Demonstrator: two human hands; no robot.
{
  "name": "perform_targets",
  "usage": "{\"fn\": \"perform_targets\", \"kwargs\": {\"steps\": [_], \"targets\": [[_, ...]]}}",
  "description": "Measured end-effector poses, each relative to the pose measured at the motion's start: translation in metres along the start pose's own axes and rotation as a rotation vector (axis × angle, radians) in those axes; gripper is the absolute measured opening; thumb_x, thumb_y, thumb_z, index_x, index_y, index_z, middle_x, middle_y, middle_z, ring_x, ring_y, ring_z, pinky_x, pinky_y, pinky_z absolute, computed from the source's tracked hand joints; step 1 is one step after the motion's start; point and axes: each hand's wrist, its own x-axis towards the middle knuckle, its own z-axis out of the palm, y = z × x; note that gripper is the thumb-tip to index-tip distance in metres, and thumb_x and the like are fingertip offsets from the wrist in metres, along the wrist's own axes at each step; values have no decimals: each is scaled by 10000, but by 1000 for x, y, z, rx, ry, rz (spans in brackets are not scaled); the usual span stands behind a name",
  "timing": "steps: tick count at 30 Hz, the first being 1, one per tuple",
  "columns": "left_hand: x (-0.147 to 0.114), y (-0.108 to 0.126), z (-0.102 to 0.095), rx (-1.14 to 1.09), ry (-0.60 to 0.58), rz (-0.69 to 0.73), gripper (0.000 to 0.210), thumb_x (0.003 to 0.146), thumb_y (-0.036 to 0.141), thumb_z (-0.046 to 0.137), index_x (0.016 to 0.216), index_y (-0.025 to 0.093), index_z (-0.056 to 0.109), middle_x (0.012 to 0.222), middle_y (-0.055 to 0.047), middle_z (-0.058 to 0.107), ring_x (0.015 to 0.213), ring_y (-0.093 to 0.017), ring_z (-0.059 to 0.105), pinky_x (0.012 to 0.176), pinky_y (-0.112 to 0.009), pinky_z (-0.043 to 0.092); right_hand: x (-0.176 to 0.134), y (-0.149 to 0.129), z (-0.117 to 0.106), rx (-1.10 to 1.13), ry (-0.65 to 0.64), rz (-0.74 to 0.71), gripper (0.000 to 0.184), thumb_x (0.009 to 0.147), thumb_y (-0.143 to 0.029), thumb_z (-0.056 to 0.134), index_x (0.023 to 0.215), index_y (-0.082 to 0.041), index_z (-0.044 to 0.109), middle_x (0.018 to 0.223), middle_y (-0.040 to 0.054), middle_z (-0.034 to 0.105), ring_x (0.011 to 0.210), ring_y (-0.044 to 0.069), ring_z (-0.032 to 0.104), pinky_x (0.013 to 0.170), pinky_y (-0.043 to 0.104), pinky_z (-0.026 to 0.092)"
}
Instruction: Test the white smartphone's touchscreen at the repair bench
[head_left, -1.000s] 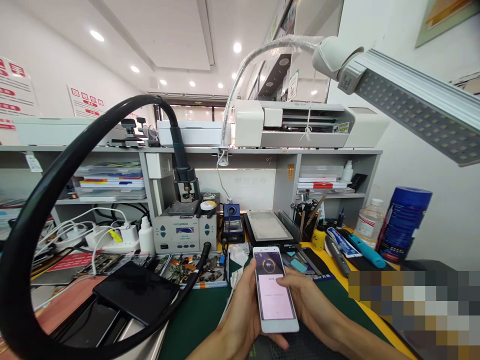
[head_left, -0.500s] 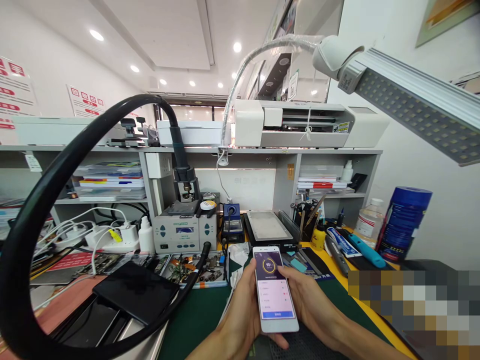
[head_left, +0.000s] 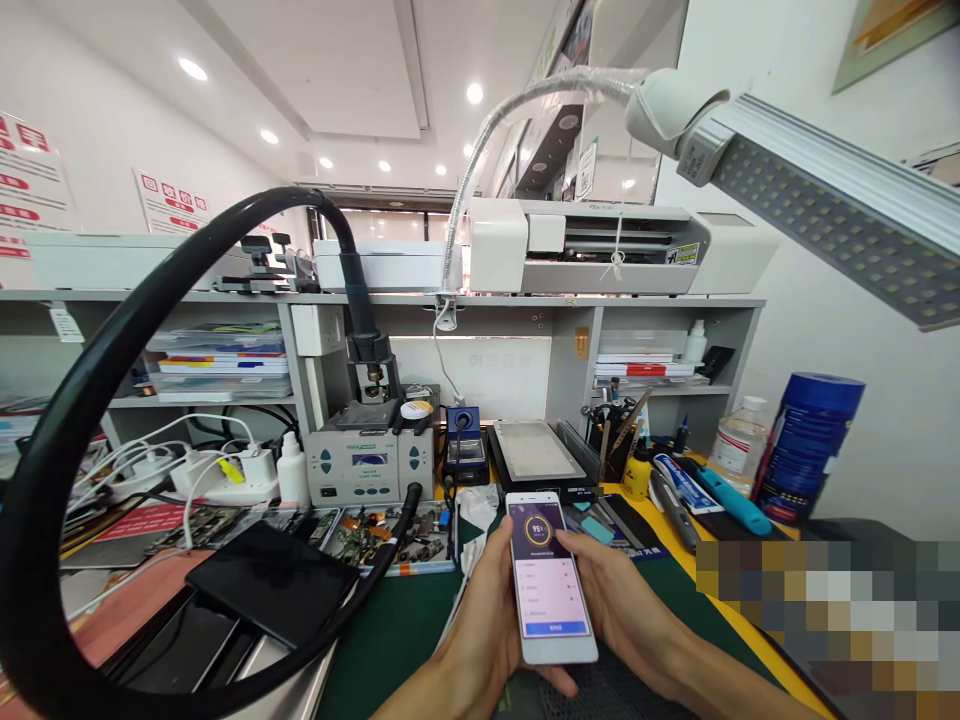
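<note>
A white smartphone (head_left: 553, 600) is held upright, tilted toward me, above the green mat (head_left: 397, 630). Its lit screen has a dark purple top with a round gauge reading 95, a pale list below and a blue button bar. My left hand (head_left: 487, 600) grips the phone's left edge, with fingertips showing below its bottom edge. Along the right edge my right hand (head_left: 611, 600) closes on it, the thumb tip lying over the screen's edge near the gauge. Most fingers of both hands are hidden behind the phone.
A thick black hose (head_left: 45, 480) loops across the left from the hot air station (head_left: 371, 468). Near it are a parts tray (head_left: 442, 568) and a black tablet-like panel (head_left: 270, 585). A heating plate (head_left: 540, 455) stands behind the phone; bottles and tools lie right. An LED lamp (head_left: 840, 210) hangs above.
The number in the screen's gauge has gone from 90 to 95, and the list under it has altered slightly. Both hands and the phone stay in place.
</note>
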Motion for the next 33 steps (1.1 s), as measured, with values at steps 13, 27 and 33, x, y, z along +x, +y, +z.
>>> {"fn": "perform_targets", "kwargs": {"steps": [13, 27, 33], "targets": [[1, -2, -2, 4, -12, 9, 707, 936, 688, 314, 1372, 190, 562, 838, -95, 638, 671, -258, 685, 397, -325, 569, 1, -2, 1, -6, -2, 9, 371, 955, -497, 492, 988, -166, 656, 808, 49, 724, 742, 213, 644, 719, 329, 487], [-3, 0, 2, -3, -5, 22, 654, 944, 655, 338, 1303, 186, 617, 826, -77, 599, 671, -239, 665, 387, -328, 570, 3, 4, -6, -1, -32, -27, 337, 940, -441, 497, 1026, -162, 665, 903, 69, 743, 840, 235, 668, 782, 351, 499], [-1, 0, 1, -12, -23, 24, 663, 945, 658, 331, 1310, 184, 618, 863, -93, 616, 691, -249, 673, 385, -325, 569, 2, 4, -8, -37, -40, -61, 288, 853, -299, 528, 1086, -185, 652, 873, 45, 726, 828, 234, 655, 727, 343, 490]]}}
